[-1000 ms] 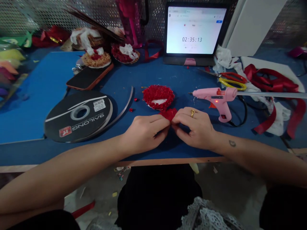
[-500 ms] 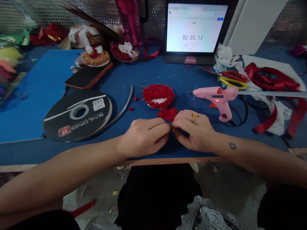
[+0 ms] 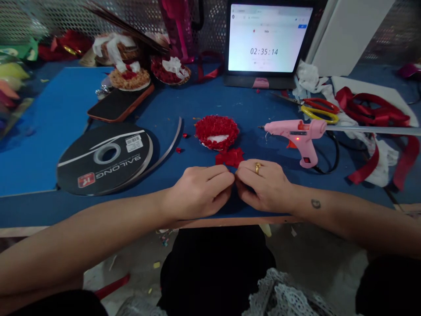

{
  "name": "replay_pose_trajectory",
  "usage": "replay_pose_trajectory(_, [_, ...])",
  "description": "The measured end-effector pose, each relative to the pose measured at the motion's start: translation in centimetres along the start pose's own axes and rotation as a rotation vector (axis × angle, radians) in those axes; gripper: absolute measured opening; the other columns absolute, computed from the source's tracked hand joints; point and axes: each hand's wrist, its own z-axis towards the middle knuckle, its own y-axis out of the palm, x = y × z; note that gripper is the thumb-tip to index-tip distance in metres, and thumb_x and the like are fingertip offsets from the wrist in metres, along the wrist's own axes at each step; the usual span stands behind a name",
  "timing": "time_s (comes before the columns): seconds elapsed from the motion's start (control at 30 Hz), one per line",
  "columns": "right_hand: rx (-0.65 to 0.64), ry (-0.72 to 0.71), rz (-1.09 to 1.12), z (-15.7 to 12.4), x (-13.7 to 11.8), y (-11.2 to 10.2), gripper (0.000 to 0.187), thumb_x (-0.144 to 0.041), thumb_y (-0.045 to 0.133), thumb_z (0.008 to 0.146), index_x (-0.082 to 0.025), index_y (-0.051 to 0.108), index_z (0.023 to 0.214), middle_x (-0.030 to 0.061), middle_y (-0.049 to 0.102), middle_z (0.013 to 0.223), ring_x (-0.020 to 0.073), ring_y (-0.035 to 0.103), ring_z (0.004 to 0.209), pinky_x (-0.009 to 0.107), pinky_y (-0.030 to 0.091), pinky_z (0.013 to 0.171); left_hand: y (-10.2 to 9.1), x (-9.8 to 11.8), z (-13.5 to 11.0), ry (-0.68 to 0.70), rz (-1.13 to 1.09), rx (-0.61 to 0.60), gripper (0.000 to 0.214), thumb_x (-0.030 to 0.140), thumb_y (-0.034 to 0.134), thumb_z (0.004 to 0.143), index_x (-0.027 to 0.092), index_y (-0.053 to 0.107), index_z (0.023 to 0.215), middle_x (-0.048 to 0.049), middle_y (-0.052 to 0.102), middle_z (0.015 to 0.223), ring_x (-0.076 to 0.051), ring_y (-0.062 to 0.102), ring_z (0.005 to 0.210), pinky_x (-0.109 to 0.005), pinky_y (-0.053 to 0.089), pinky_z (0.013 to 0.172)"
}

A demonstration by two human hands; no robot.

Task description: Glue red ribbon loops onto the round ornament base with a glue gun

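My left hand [image 3: 207, 191] and my right hand [image 3: 261, 184] meet fingertip to fingertip close to the table's front edge. Both are closed in a pinch, and whatever lies between the fingers is hidden. Just beyond the fingertips is a small pile of red ribbon pieces [image 3: 230, 157]. Behind that pile sits a round pad covered in red ruffled bits [image 3: 217, 127], with a white patch bare at its near side. To the right a pink glue gun [image 3: 297, 129] lies with its light on and its nozzle toward the pad.
A black ribbon spool [image 3: 101, 162] lies at left, its grey strip curling toward the pad. Behind it are a phone [image 3: 120, 103] and decorated rounds [image 3: 130, 79]. Scissors [image 3: 319, 109] and dark red ribbon [image 3: 371, 107] lie at right. A tablet [image 3: 266, 39] stands at the back.
My right hand's knuckles have dropped slightly toward me, and its fingers have curled a little more. Both hands stay together at the same spot; the other things have not moved.
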Motion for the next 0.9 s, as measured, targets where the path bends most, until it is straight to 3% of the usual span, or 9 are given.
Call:
replay_pose_trajectory(0.5, [0.004,-0.026,-0.013,0.3,-0.4,-0.2,0.019,-0.010,0.041,0.083,-0.020,0.050,0.069,0.0010,0.051,0.061,0.0152,0.043,0.059,0.026,0.041,0.056,-0.1,0.2,-0.3,0.040,0.042,-0.020,0.022,0.008,0.044,0.087,0.024,0.050,0.073,0.0032,0.059,0.065,-0.010,0.051,0.051,-0.023,0.040,0.040])
replay_pose_trajectory(0.7, [0.067,0.036,0.115,0.4,0.3,-1.0,0.012,-0.012,0.048,0.083,-0.019,0.054,0.076,0.0005,0.059,0.067,0.0132,0.054,0.062,0.025,0.046,0.061,-0.4,-0.5,0.1,0.028,-0.025,0.001,0.012,0.009,0.051,0.088,0.020,0.058,0.090,0.0005,0.068,0.077,-0.010,0.063,0.065,-0.021,0.052,0.055])
replay_pose_trajectory(0.9, [0.124,0.062,0.137,0.4,0.8,-1.1,0.004,-0.016,0.055,0.085,-0.018,0.058,0.085,0.0009,0.066,0.072,0.0130,0.060,0.065,0.025,0.049,0.064,-0.7,-0.6,0.1,-0.057,-0.025,0.030,0.009,0.012,0.055,0.088,0.019,0.058,0.091,0.0012,0.071,0.082,-0.008,0.067,0.070,-0.016,0.053,0.064])
